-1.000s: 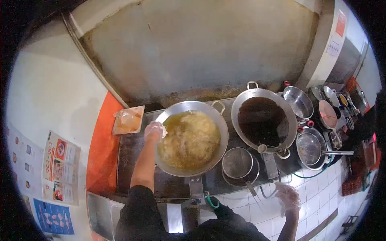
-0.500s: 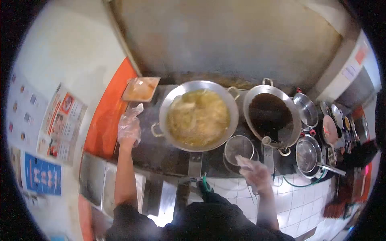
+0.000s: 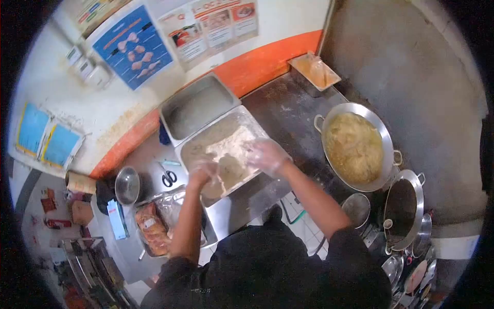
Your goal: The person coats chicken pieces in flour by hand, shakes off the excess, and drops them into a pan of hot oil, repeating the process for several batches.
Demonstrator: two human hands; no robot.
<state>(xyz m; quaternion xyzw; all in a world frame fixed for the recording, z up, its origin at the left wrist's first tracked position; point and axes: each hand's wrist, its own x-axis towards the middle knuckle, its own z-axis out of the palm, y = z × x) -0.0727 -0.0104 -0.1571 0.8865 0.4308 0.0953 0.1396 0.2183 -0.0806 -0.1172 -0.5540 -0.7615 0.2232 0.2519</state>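
Observation:
Both of my hands wear clear plastic gloves and are over a metal pan of pale flour. My right hand reaches into the heaped flour with its fingers apart. My left hand is over the near left part of the same pan, its fingers smeared by motion. Beside its fingertips hangs a thin pale strip; I cannot tell whether the hand grips it.
Behind the flour pan stands a second metal pan. To the left are scissors, a steel bowl and a tray of packed meat. At right, a wok of bubbling oil and a wok of dark liquid sit on the stove.
My view has turned left from the stove to the flour pan. Both hands, apart over the stove area before, have come together over the flour.

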